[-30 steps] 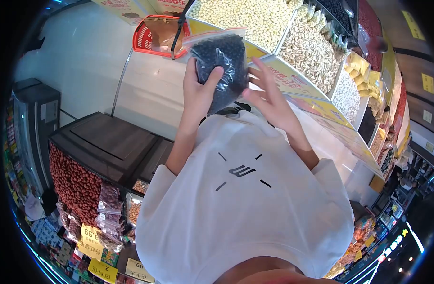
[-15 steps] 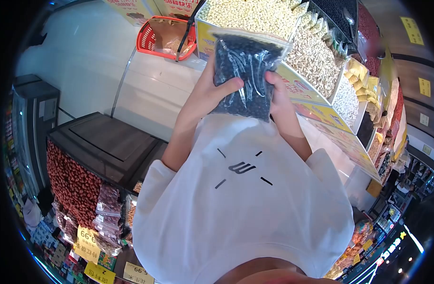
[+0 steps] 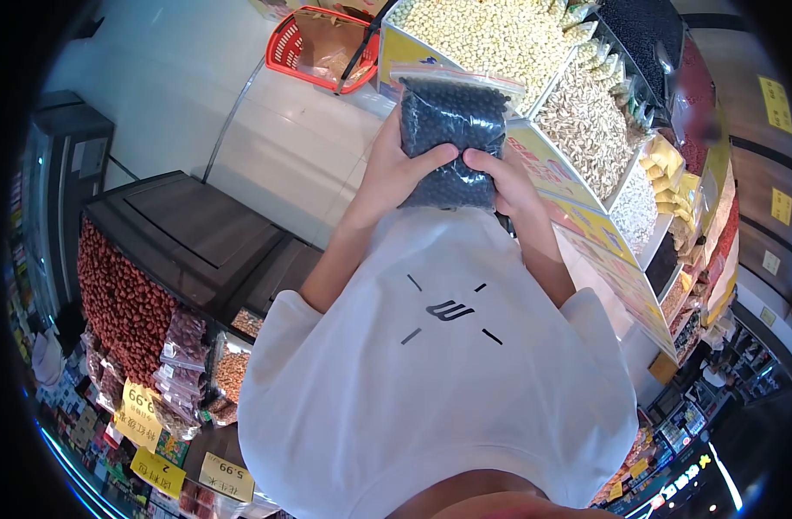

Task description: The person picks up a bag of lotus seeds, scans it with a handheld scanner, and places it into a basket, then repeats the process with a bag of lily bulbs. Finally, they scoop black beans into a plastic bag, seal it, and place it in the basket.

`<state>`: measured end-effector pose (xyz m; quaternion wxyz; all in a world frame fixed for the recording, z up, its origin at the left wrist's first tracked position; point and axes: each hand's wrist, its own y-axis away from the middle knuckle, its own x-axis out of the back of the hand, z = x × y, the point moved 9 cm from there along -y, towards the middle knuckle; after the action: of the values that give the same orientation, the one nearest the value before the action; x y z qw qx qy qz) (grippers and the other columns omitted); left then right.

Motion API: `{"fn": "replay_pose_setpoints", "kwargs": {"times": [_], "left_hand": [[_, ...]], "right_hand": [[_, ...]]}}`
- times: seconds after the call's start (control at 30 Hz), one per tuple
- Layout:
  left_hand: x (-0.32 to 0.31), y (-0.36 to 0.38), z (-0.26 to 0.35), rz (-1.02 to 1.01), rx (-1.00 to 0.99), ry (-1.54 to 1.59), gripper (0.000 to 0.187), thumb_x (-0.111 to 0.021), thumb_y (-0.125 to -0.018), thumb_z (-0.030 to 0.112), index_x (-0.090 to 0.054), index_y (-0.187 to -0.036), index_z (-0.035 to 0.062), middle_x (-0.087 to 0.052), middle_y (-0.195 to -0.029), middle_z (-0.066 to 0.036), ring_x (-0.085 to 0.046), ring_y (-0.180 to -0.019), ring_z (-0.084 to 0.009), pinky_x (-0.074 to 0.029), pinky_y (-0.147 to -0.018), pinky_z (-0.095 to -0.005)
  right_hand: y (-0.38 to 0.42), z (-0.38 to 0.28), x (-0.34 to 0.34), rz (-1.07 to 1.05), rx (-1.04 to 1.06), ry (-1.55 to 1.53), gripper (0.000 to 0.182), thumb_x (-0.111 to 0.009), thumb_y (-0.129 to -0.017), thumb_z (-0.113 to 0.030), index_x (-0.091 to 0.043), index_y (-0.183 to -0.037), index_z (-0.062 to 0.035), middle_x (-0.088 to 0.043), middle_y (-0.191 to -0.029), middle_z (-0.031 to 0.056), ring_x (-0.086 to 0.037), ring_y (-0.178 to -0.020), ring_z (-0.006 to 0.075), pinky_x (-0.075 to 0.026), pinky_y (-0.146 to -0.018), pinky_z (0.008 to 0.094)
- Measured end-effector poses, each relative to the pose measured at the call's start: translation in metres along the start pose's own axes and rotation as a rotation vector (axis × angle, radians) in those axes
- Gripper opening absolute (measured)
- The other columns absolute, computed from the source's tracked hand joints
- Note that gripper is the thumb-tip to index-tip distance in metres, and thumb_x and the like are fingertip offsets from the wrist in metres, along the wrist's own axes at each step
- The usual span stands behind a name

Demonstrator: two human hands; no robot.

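Note:
A clear zip bag of black beans [image 3: 452, 117] is held upright in front of my chest, its zip edge at the top. My left hand [image 3: 394, 173] grips the bag's left side, the thumb laid across its front. From the other side my right hand [image 3: 510, 177] closes on it, and the two thumbs nearly meet over the plastic. The fingers behind the bag are hidden. Just beyond the bag lies a bin of pale yellow kernels [image 3: 491, 35].
A red basket [image 3: 284, 48] with a brown bag inside stands on the floor ahead. Bins of striped seeds [image 3: 582, 125] and black beans [image 3: 642, 35] line the right. At lower left, red nuts [image 3: 124, 294] sit beside a dark cabinet [image 3: 197, 242].
My right thumb has moved inward and lower across the bag's front, closer to the left thumb. The bag's front looks smoother, with fewer creases. The view has shifted slightly.

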<state>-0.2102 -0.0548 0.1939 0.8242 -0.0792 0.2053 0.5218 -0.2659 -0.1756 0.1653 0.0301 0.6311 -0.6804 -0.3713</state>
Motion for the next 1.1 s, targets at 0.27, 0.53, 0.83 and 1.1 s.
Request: {"fn": "replay_pose_setpoints", "kwargs": {"times": [0.27,0.53,0.83,1.1], "left_hand": [[0.015,-0.031,0.031,0.292,-0.029,-0.567,0.046,-0.071,-0.076,0.013,-0.047,-0.113,-0.0023,-0.057,-0.103,-0.009,-0.055,-0.097,-0.0157,-0.047,-0.078,-0.0269],[0.051,-0.077,0.043,0.230,0.247,-0.185,0.044,-0.035,-0.094,0.042,-0.052,-0.096,0.0026,-0.060,-0.080,-0.009,-0.061,-0.075,-0.0183,-0.052,-0.054,-0.0302],[0.121,-0.043,0.036,0.536,0.585,-0.263,0.034,-0.047,-0.091,0.027,-0.057,-0.088,-0.0056,-0.063,-0.074,-0.012,-0.063,-0.062,-0.0182,-0.054,-0.045,-0.0308],[0.188,-0.060,0.028,0.643,0.383,-0.257,0.025,-0.046,-0.091,0.018,-0.057,-0.078,-0.0006,-0.062,-0.070,-0.010,-0.060,-0.055,-0.0158,-0.053,-0.056,-0.0278]], "right_hand": [[-0.052,-0.032,0.009,-0.029,0.149,0.091,0.047,-0.068,-0.074,-0.008,-0.049,-0.117,-0.0001,-0.060,-0.103,0.0080,-0.057,-0.092,0.0150,-0.046,-0.083,0.0305],[-0.083,-0.118,-0.038,-0.014,0.781,0.940,0.053,-0.072,-0.067,-0.006,-0.053,-0.116,-0.0066,-0.061,-0.104,0.0087,-0.061,-0.091,0.0259,-0.048,-0.082,0.0338],[-0.116,-0.082,-0.090,-0.220,1.085,1.133,0.056,-0.068,-0.061,-0.010,-0.055,-0.115,-0.0158,-0.051,-0.105,0.0071,-0.052,-0.098,0.0240,-0.048,-0.078,0.0360],[-0.188,-0.038,-0.112,-0.424,0.708,1.022,0.050,-0.068,-0.069,-0.018,-0.052,-0.115,-0.0080,-0.052,-0.109,0.0113,-0.053,-0.101,0.0293,-0.046,-0.083,0.0378]]}}
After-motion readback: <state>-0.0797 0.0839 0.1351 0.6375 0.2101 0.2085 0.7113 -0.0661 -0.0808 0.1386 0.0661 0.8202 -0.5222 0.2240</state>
